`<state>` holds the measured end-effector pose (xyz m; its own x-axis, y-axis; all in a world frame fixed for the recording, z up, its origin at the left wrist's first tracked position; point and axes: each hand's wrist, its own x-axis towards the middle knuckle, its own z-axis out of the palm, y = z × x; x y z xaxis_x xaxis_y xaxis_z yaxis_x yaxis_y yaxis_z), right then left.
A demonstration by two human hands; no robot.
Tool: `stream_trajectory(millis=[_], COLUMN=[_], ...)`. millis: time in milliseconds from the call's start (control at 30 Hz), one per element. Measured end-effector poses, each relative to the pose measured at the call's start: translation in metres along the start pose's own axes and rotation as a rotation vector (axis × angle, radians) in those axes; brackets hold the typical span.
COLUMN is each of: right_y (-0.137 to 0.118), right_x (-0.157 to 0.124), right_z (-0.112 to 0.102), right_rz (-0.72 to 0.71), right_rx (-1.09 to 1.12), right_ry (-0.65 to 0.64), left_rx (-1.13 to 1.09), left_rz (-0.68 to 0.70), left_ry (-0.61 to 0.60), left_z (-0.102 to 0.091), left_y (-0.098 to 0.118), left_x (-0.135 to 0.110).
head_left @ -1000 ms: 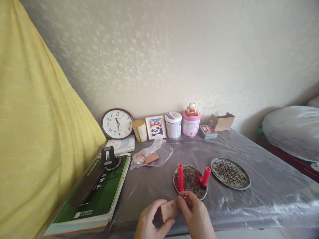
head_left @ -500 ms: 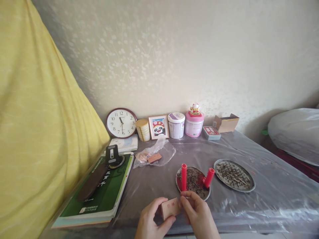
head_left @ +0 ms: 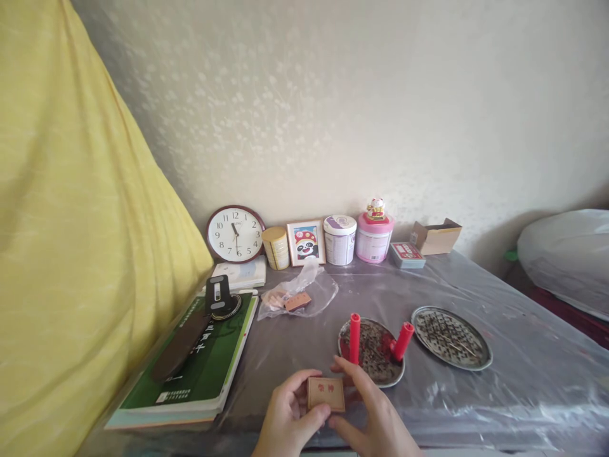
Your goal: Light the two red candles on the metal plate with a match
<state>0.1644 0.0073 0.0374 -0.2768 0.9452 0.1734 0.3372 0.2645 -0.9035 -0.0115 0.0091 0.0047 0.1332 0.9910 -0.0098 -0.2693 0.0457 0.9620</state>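
Small matchbox (head_left: pixel 326 393) just got turned label-up at the bottom centre of the frame, fingers of the left hand (head_left: pixel 285 422) and right hand (head_left: pixel 373 419) both closed on it. It sits just below the metal dish (head_left: pixel 387 377) with two red candles (head_left: pixel 354 329) (so lighting looks likely).

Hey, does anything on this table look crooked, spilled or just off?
Yes. On the near round tray, the right red candle leans right while the left candle stands upright. Dark burnt bits litter both that tray and the second tray. Both hands hold a small box.
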Motion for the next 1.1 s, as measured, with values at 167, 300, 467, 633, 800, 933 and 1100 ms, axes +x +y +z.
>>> stream_trajectory(millis=[167,300,467,633,800,933,1100], right_y=[-0.009,-0.011,-0.005,-0.006,-0.006,-0.007,-0.005], right_x=[0.002,0.003,0.001,0.001,0.002,0.003,0.003], right_z=[-0.002,-0.005,-0.007,-0.009,-0.009,-0.010,-0.011], right_rz=[-0.027,-0.003,0.032,0.045,0.042,0.043,0.042], right_rx=[-0.106,-0.102,-0.123,-0.145,-0.152,-0.166,-0.190], right_ry=[-0.049,-0.034,-0.026,-0.046,-0.040,-0.053,-0.050], left_rx=[-0.059,-0.074,0.048,0.166,0.231,0.256,0.236], left_rz=[0.003,0.022,0.018,0.037,0.060,0.064,0.041], left_ry=[-0.053,-0.057,0.032,0.082,0.101,0.113,0.124], left_z=[0.003,0.003,0.003,0.004,0.006,0.007,0.004], left_y=[0.001,0.004,0.019,0.034,0.037,0.038,0.033], left_x=[-0.001,-0.001,-0.001,-0.001,0.000,-0.001,-0.001])
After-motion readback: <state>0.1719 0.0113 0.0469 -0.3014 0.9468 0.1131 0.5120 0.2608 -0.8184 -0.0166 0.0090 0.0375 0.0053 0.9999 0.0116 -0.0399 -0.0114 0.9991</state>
